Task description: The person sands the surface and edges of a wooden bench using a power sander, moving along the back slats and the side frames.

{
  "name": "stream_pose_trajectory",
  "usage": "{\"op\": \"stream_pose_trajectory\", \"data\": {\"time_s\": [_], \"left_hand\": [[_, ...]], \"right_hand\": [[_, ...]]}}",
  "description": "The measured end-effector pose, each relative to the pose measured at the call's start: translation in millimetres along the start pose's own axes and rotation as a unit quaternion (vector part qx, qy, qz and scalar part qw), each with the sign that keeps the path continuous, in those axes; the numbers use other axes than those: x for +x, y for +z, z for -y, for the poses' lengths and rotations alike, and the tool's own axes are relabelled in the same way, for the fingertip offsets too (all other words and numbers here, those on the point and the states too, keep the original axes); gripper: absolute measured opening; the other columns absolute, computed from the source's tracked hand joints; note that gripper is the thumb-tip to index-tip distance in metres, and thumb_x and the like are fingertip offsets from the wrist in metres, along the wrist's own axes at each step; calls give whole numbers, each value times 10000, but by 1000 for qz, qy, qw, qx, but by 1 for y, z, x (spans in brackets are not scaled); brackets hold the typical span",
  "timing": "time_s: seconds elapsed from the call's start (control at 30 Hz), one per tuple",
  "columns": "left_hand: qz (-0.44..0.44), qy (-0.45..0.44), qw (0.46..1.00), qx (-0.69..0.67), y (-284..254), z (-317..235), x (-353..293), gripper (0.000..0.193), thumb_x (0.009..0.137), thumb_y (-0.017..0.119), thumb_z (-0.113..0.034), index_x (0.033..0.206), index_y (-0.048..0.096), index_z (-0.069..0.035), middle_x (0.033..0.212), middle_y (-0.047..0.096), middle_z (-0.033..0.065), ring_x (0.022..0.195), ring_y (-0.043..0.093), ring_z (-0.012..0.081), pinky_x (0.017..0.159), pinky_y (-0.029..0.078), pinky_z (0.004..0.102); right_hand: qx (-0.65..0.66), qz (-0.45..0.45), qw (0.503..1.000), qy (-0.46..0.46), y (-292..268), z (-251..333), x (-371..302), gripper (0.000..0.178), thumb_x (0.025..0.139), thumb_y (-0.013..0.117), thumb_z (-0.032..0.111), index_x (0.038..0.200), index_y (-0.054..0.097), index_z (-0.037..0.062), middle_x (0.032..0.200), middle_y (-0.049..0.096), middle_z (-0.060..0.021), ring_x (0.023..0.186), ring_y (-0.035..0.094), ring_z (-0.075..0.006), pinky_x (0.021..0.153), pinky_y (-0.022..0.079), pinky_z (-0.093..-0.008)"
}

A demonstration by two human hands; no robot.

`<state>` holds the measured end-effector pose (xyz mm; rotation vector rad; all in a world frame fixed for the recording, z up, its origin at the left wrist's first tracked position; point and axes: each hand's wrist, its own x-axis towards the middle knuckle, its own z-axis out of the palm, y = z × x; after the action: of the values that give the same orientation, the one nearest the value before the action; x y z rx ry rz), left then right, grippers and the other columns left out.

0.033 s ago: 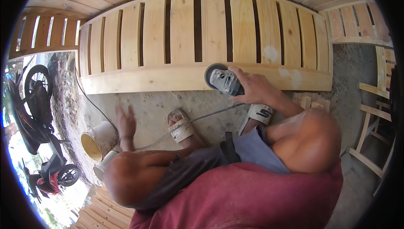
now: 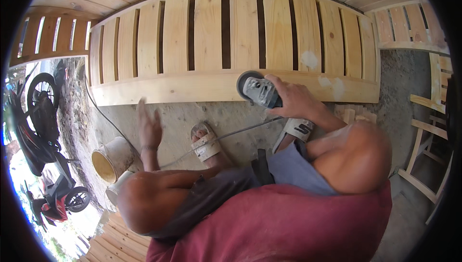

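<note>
My right hand [image 2: 297,102] is wrapped round the rear of an angle grinder [image 2: 260,92]. Its round dark disc [image 2: 244,83] is at the front board [image 2: 178,87] of a pale slatted wooden bench [image 2: 208,33]; whether it touches the wood I cannot tell. A dark cord [image 2: 236,132] runs from under my right hand down across the floor, over one sandalled foot [image 2: 205,141]. My left hand [image 2: 150,126] holds nothing, its fingers apart and slightly blurred, near the board's lower edge. Whitish patches [image 2: 309,60] mark the bench's right part.
A stained bucket [image 2: 113,158] and a second pale container [image 2: 115,192] stand by my left knee. Beyond them on the left is a motorcycle [image 2: 48,151]. Wooden frames [image 2: 423,146] stand at the right, and short wood pieces [image 2: 356,112] lie under the bench's front edge.
My left hand has moved forward and slightly right, toward the board. The grinder in my right hand has shifted a little to the right.
</note>
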<state>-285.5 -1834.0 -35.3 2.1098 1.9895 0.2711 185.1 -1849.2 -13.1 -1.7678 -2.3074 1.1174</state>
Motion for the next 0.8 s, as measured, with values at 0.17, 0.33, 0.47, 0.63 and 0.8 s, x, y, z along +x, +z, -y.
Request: {"op": "stream_pose_trajectory", "data": {"time_s": [0.17,0.33,0.47,0.63,0.8], "left_hand": [[63,217,974,0,68,-62,42,725,992,570,-292,1562,245,18,1620,269,228,1515,228,385,1232,212,479],[85,253,962,62,99,-47,43,723,1035,424,-429,1581,220,-1,1664,194,187,1548,153,350,1244,132,498],[25,178,981,79,95,-6,49,672,1058,375,-384,1603,188,-37,1682,157,153,1555,128,337,1247,126,491],[-10,105,991,79,86,62,69,650,1068,346,-365,1610,171,-52,1687,137,149,1559,114,329,1250,114,489],[-48,13,995,84,76,128,73,670,1074,316,-408,1613,147,-49,1686,117,167,1561,90,333,1254,89,475]], "right_hand": [[63,-73,992,78,-16,-43,-37,930,766,820,359,1489,292,108,1162,651,-296,1057,654,-469,903,519,-519],[54,-78,992,80,-14,-48,-50,911,768,814,390,1482,327,105,1209,644,-280,1080,643,-474,902,524,-520],[17,-11,1000,15,5,-1,-17,917,785,787,429,1495,298,116,1159,659,-283,1029,660,-468,884,531,-524],[10,29,999,-34,22,54,42,891,811,758,444,1497,287,126,1016,672,-293,948,677,-471,840,537,-542],[-13,77,995,-60,25,110,82,944,806,780,415,1516,236,114,1020,667,-317,942,681,-486,836,543,-553]]}}
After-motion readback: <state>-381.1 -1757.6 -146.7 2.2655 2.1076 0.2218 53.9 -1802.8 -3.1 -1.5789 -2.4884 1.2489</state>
